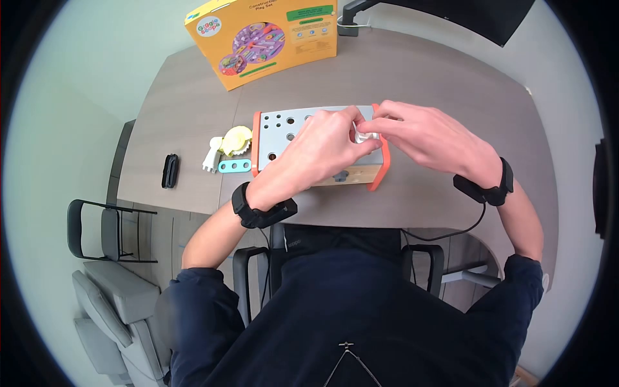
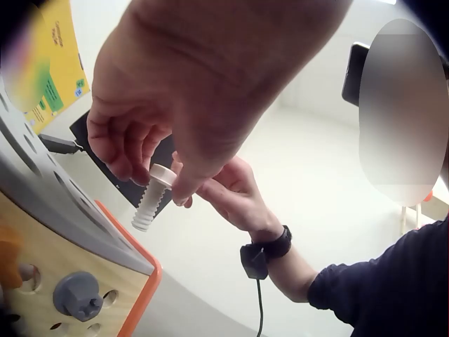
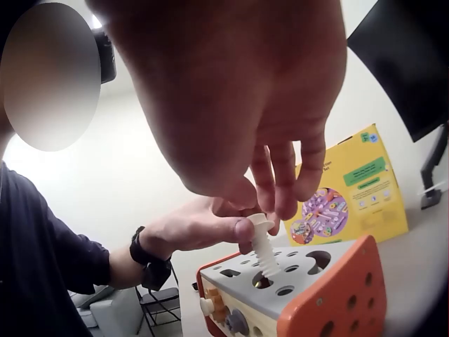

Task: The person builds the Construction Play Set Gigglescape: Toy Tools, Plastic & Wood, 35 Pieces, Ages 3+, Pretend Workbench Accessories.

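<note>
Thumb and fingers of my left hand (image 1: 325, 138) pinch the head of a white toy screw (image 2: 147, 203), whose ribbed shank points down. Under it, in the right wrist view, the tip is close over a hole in the grey top of a toy workbench (image 3: 302, 270). My right hand (image 1: 429, 132) reaches in from the other side, its fingers (image 3: 284, 200) loosely bent right above the screw head; part of its thumb side is hidden. A grey bolt (image 2: 79, 295) sits in the bench's wooden front, beside an orange piece (image 2: 8, 260).
Left of the bench lie a yellow round toothed piece (image 1: 237, 140), a pale forked tool (image 1: 211, 156) and a teal strip with three holes (image 1: 234, 166). Farther left is a black object (image 1: 170, 171). A yellow box (image 1: 271, 45) stands behind; a monitor (image 1: 464, 16) is at the back right.
</note>
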### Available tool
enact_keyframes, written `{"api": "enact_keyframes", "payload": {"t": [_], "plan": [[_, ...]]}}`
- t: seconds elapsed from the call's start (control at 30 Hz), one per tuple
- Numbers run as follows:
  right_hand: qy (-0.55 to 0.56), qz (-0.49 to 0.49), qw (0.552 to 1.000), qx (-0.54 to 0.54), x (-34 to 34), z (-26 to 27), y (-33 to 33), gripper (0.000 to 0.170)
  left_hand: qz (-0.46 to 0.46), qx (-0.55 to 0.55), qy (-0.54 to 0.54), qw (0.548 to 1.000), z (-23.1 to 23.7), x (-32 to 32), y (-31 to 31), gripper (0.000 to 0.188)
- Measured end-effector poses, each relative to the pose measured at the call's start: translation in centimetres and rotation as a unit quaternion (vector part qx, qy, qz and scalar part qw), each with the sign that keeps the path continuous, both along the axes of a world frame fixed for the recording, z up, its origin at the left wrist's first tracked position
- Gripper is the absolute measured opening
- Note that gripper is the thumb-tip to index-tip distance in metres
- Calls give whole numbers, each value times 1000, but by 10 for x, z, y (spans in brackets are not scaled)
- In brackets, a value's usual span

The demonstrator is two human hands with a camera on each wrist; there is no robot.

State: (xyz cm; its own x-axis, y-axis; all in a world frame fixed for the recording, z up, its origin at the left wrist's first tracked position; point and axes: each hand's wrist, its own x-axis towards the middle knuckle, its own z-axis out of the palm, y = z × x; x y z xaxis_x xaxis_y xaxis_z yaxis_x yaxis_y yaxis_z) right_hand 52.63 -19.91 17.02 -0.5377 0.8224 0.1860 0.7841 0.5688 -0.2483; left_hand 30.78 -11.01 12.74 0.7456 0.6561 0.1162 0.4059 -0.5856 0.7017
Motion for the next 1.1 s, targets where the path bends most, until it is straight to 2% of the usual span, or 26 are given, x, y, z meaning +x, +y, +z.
{"api": "enact_keyframes", "payload": {"t": [0.13,0.33,0.43,0.57,0.73,0.83,0.93,1.03,1.1], "plan": [[-14,29,999,-17,4,-7,9,36,-6,-17,12,1000,-2,7,-1,47],[-47,53,997,9,7,-11,19,26,-5,41,53,998,-6,14,1,46],[-80,44,995,-24,5,-8,20,24,-28,56,21,998,-11,14,2,43],[-62,42,997,-18,3,-9,23,15,-73,53,-3,996,-12,11,5,39],[-131,8,991,4,-4,-13,24,23,-94,18,-27,995,-21,7,5,36],[-182,-18,983,-8,-10,-10,24,27,-65,0,2,998,-26,12,2,48],[-211,-43,976,-21,-10,-13,23,26,-67,11,-58,996,-40,14,4,50],[-25,51,997,47,-4,-14,16,23,-76,-26,-56,995,-35,8,3,57],[-30,44,999,-1,0,-18,14,20,-96,-46,-74,992,-40,6,6,66]]}}
